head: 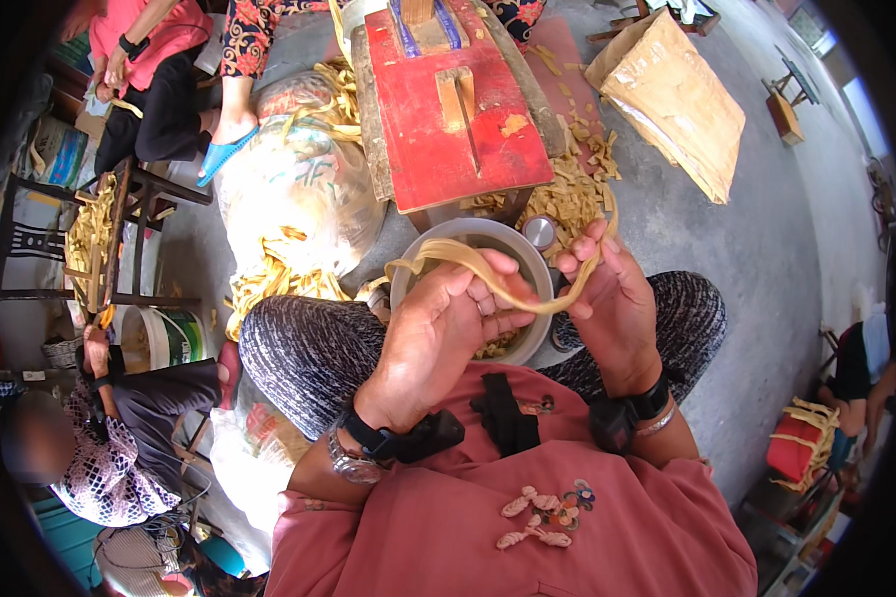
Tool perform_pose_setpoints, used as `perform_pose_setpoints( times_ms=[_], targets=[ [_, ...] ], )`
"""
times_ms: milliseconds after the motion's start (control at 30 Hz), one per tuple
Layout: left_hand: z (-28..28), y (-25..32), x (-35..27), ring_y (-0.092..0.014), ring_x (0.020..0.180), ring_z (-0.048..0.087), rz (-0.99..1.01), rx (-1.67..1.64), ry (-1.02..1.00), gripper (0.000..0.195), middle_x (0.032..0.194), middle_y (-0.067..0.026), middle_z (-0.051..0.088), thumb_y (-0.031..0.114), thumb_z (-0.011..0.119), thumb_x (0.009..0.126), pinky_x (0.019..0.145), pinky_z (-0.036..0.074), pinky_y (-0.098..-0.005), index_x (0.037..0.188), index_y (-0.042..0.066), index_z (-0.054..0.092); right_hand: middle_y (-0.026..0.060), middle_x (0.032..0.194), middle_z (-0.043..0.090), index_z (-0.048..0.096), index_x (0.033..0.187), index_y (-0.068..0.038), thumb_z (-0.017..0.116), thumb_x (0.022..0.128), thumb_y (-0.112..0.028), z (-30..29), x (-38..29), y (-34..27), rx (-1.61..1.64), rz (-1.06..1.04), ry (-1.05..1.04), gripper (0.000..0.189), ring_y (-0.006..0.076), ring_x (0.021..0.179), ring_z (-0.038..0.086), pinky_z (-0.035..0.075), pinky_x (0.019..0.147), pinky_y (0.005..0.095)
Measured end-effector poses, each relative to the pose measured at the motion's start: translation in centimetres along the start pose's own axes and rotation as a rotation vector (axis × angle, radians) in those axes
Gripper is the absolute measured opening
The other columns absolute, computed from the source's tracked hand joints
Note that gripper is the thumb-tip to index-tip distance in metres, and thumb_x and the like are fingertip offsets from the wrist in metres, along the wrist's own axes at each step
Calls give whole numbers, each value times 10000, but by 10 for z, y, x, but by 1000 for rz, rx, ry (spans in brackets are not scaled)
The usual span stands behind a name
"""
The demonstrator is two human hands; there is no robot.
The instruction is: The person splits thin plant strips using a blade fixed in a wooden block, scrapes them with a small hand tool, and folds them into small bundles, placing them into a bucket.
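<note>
A long yellowish-brown strip [519, 298] sags between my two raised hands, above a white plastic bucket [519, 230] that stands between my knees. My left hand [448, 321] faces palm up, its fingers curled at the strip, whose loose end hangs over the bucket's left side. Held between the thumb and fingertips of my right hand [616, 298], the other part of the strip rises past the fingers. Small pale pieces [496, 345] lie inside the bucket. Beyond it stands a red-topped wooden bench [425, 160] with a wooden block and a thin metal blade fixed on it.
Cut pieces [567, 186] are heaped on the floor right of the bench, near a round metal-topped container [539, 232]. A plastic sack [299, 194] with strips spilling out lies to the left. Co-workers sit at the left and across; a cardboard box [672, 89] stands at the upper right.
</note>
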State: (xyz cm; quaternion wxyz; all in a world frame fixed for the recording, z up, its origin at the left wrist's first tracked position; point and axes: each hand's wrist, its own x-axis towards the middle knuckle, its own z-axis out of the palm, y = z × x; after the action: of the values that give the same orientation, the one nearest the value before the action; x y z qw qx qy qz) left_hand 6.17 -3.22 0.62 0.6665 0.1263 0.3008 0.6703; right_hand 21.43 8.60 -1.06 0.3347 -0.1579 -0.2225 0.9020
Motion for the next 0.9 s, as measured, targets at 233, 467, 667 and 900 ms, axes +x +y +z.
perform_pose_setpoints(
  times_ms=[233, 467, 667, 900],
  targets=[
    [0, -23, 8, -219, 1075, 538, -46, -51, 123, 389, 1132, -109, 582, 373, 382, 970, 971, 382, -419, 1138, 46, 508, 25, 892, 566, 504, 1074, -87, 486, 946, -186, -9, 0, 20, -42, 21, -50, 163, 173, 879, 581, 475, 562, 242],
    [-14, -19, 6, -163, 801, 529, 85, -78, 208, 299, 807, -27, 529, 358, 442, 954, 786, 423, -330, 908, 71, 512, 41, 859, 582, 528, 1043, -58, 411, 982, -263, -14, 0, 28, 9, 111, -82, 244, 170, 875, 597, 507, 598, 265],
    [-9, -15, 2, -122, 624, 439, -73, 210, 153, 311, 624, -5, 433, 295, 435, 929, 630, 377, -260, 710, 76, 468, 79, 969, 620, 589, 1012, -18, 385, 989, -200, -11, -6, 32, -757, -200, 0, 275, 161, 888, 574, 445, 795, 268],
    [-2, 14, 14, -147, 614, 449, 238, 957, -519, 348, 626, -26, 438, 278, 419, 914, 605, 388, -296, 654, 48, 413, 84, 1011, 614, 600, 1017, 20, 402, 970, -143, 28, -3, 24, -1019, -376, -171, 260, 125, 952, 536, 405, 854, 253]
  ],
)
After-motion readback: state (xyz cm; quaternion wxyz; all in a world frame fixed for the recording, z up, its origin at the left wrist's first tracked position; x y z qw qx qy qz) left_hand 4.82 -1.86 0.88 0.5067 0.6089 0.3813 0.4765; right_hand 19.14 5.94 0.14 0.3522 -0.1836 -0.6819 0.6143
